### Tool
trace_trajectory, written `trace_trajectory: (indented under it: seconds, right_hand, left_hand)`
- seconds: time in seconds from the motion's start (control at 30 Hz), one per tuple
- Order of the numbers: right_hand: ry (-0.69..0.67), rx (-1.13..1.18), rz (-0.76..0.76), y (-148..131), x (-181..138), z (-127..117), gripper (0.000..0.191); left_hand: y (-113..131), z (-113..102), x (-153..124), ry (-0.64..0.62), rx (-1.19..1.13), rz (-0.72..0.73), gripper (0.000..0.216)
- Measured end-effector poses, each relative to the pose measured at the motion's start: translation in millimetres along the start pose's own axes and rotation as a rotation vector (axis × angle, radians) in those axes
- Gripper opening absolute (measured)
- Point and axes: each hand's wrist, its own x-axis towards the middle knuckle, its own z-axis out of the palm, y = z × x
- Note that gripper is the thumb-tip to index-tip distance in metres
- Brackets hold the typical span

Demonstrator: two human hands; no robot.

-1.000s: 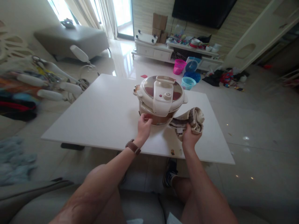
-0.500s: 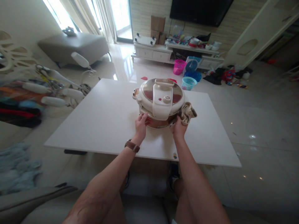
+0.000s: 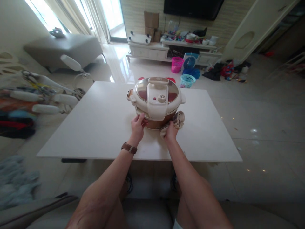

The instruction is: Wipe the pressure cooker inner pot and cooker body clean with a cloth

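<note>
An electric pressure cooker [image 3: 157,101], cream and brown with a shiny lid, stands upright on the white table [image 3: 100,127]. Its lid is on, and a knob and a red button show on the front panel. At the cooker's front left, my left hand [image 3: 138,126] has its fingers curled against the rim, thumb up. My right hand [image 3: 171,131] grips a crumpled beige cloth [image 3: 179,119] and presses it to the lower right side of the cooker. Part of the cloth is hidden behind the fingers.
Beyond the table are a pink basket [image 3: 177,65], a light blue basket [image 3: 187,81] and a cluttered white TV cabinet [image 3: 158,54]. A lamp with several white shades [image 3: 71,63] stands at the left. A grey bench [image 3: 69,47] is by the window.
My right hand has moved the cloth lower and inward along the cooker's right side, uncovering the right handle. My left hand stays at the front left rim. The view has shifted slightly.
</note>
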Motion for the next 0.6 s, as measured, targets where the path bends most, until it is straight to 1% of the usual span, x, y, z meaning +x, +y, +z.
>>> trace_trajectory:
  seconds: [0.1,0.2,0.27,0.33,0.4,0.43,0.5,0.6]
  right_hand:
    - [0.032,0.055,0.008,-0.9,0.5,1.7,0.026]
    - [0.033,0.16,0.05,6.8,-15.9,3.7,0.022]
    - [0.018,0.21,0.123,12.6,-32.3,5.0,0.018]
    - [0.01,0.267,0.23,15.3,-45.8,5.0,0.015]
    - [-0.013,0.312,0.305,13.2,-51.1,2.9,0.013]
    - [-0.025,0.322,0.311,10.5,-50.4,1.1,0.013]
    - [-0.027,0.31,0.241,2.9,-44.2,-3.1,0.014]
    - [0.005,0.203,0.003,-11.0,-30.8,-7.4,0.023]
  left_hand:
    - [0.7,-1.4,-0.5,-0.009,-0.002,0.006,0.047]
    - [2.4,-2.0,-1.0,-0.014,0.01,0.001,0.047]
    - [3.4,-1.8,-1.4,-0.02,0.013,-0.002,0.045]
    - [3.6,-1.5,-1.6,-0.022,0.003,0.003,0.045]
    - [3.0,-1.5,-1.1,-0.014,-0.009,0.013,0.046]
    - [2.4,-1.6,-0.6,-0.008,-0.012,0.017,0.046]
    - [1.3,-2.3,0.7,0.001,-0.015,0.02,0.047]
    - [-0.1,-3.9,2.5,-0.003,-0.018,0.02,0.047]
